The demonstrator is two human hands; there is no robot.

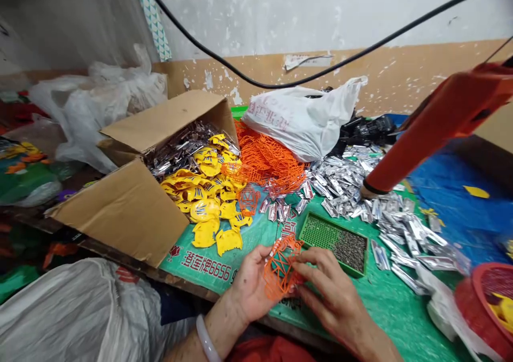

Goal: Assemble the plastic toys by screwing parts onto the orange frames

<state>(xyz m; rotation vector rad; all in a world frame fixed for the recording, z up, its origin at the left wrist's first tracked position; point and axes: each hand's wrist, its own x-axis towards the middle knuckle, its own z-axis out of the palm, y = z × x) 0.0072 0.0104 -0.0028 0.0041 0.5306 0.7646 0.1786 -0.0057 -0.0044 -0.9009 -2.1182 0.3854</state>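
Note:
My left hand (252,287) is closed round the left side of an orange openwork plastic frame (280,268), held just above the front edge of the table. The fingers of my right hand (331,287) grip its right side. Just beyond my right hand lies a green tray (320,231) with many small dark screws (349,250) heaped at its right end. Farther back, a single orange frame (249,200) rests beside the yellow plastic shell parts (206,210). Behind it rises a big pile of orange frames (264,156).
A cardboard box (132,207) spills yellow and shiny parts at left. Silvery parts (344,191) are heaped at right, under a red power tool (425,132) slanting in from above. A white bag (300,119), a black cable (256,84) and a red basket (473,298) surround the work area.

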